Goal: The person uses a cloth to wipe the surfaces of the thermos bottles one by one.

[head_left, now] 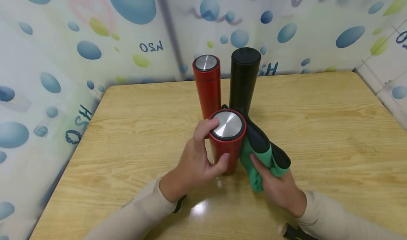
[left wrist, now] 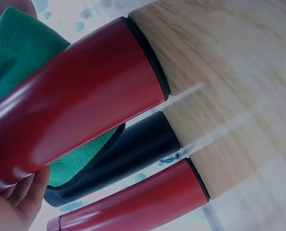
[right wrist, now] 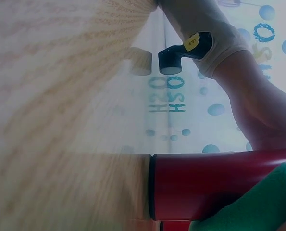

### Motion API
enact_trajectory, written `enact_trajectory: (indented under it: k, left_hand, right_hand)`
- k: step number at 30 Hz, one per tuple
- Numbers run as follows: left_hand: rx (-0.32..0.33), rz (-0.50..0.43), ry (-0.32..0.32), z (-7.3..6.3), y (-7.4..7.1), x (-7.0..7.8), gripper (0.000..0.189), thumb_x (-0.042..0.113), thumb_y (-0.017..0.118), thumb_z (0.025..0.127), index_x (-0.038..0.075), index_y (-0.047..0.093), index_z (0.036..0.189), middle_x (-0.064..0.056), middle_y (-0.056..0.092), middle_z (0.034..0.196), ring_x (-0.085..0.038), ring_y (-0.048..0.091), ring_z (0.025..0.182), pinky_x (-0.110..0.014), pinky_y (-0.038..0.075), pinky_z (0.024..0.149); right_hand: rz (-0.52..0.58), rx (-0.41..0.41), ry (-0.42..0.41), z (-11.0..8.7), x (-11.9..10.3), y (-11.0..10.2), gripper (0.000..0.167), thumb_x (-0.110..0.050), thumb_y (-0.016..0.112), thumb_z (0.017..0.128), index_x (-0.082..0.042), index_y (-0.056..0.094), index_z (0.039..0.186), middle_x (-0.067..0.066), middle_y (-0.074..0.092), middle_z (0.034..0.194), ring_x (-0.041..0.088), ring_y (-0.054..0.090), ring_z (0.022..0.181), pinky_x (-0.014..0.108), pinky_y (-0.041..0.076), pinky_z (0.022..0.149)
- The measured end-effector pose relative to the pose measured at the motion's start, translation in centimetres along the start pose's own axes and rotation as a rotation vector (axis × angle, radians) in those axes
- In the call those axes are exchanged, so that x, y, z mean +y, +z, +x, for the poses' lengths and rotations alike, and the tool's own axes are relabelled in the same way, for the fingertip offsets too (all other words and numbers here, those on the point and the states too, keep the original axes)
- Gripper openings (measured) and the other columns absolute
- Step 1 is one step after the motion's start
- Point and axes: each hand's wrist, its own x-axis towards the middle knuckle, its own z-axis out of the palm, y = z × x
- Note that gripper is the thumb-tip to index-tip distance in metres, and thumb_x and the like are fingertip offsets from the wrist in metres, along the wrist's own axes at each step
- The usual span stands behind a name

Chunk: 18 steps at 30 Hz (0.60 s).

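Nearest me in the head view stands a red thermos flask (head_left: 227, 146) with a silver-topped lid. My left hand (head_left: 198, 158) grips it near the top, the thumb in front and a finger on the lid's rim. In my right hand (head_left: 281, 188) is a folded green cloth (head_left: 254, 167) with black edging, held against the flask's right side. The left wrist view shows the cloth (left wrist: 27, 48) behind the same red flask (left wrist: 90, 91). My left fingers (left wrist: 32, 195) curl round the flask there. The right wrist view shows the flask's dark base (right wrist: 152, 187) at the tabletop.
Behind the gripped flask stand a slimmer red flask (head_left: 208, 88) and a tall black flask (head_left: 243, 81). The wooden table (head_left: 143, 127) ends at a patterned curtain (head_left: 178, 31) at the back and left. Black wrist-worn gear (right wrist: 186, 53) sits at my left cuff.
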Motion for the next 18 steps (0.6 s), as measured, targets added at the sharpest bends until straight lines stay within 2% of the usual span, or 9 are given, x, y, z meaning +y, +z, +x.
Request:
enact_trajectory:
  k: [4,6,10,14,16,18]
  left_hand:
    - [-0.002,-0.005,-0.012,-0.03,-0.1,-0.04,0.058,0.039,0.051,0.098,0.008,0.025,0.139,-0.018,0.052,0.131,-0.027,0.058,0.121,-0.036,0.057,0.094]
    - [-0.003,-0.005,-0.018,-0.03,-0.14,-0.07,0.059,0.039,0.052,0.098,0.009,0.025,0.14,-0.018,0.052,0.131,-0.027,0.058,0.121,-0.036,0.057,0.093]
    - [-0.008,0.003,-0.025,-0.1,-0.17,-0.03,0.059,0.04,0.054,0.097,0.01,0.025,0.14,-0.018,0.054,0.129,-0.026,0.059,0.119,-0.034,0.058,0.091]
    - [-0.019,-0.008,-0.043,-0.11,-0.18,0.02,0.061,0.037,0.057,0.096,0.011,0.025,0.141,-0.018,0.054,0.13,-0.026,0.059,0.121,-0.033,0.058,0.092]
    - [-0.022,-0.01,-0.054,-0.14,-0.16,0.01,0.062,0.035,0.06,0.095,0.011,0.025,0.141,-0.018,0.054,0.131,-0.025,0.059,0.122,-0.033,0.057,0.093]
    - [-0.027,-0.009,-0.066,-0.25,-0.13,0.03,0.064,0.032,0.063,0.094,0.011,0.026,0.142,-0.017,0.053,0.132,-0.026,0.059,0.123,-0.033,0.057,0.094]
  right_hand:
    - [0.009,0.002,0.019,0.09,0.01,0.11,0.048,0.017,0.05,0.094,-0.002,0.057,0.136,-0.003,0.067,0.098,0.001,0.061,0.073,0.014,0.052,0.075]
    - [0.011,0.007,0.015,0.08,0.03,0.11,0.051,0.018,0.05,0.093,-0.003,0.056,0.139,-0.002,0.069,0.112,0.001,0.065,0.087,0.013,0.052,0.084]
    - [0.023,0.022,-0.024,-0.05,0.13,0.05,0.057,0.022,0.05,0.09,-0.006,0.056,0.14,-0.002,0.068,0.126,0.0,0.064,0.104,0.013,0.051,0.093]
    - [0.056,0.028,-0.07,0.02,0.15,-0.03,0.058,0.026,0.049,0.087,-0.005,0.06,0.135,-0.004,0.07,0.096,-0.001,0.064,0.077,0.012,0.052,0.075]
    - [0.052,0.012,-0.075,0.11,0.03,-0.1,0.053,0.025,0.048,0.089,-0.007,0.063,0.128,-0.004,0.064,0.075,0.0,0.058,0.059,0.015,0.05,0.061]
    - [0.048,-0.004,-0.07,0.09,-0.05,-0.19,0.049,0.024,0.047,0.09,-0.008,0.064,0.124,0.0,0.058,0.063,0.004,0.054,0.051,0.018,0.048,0.053]
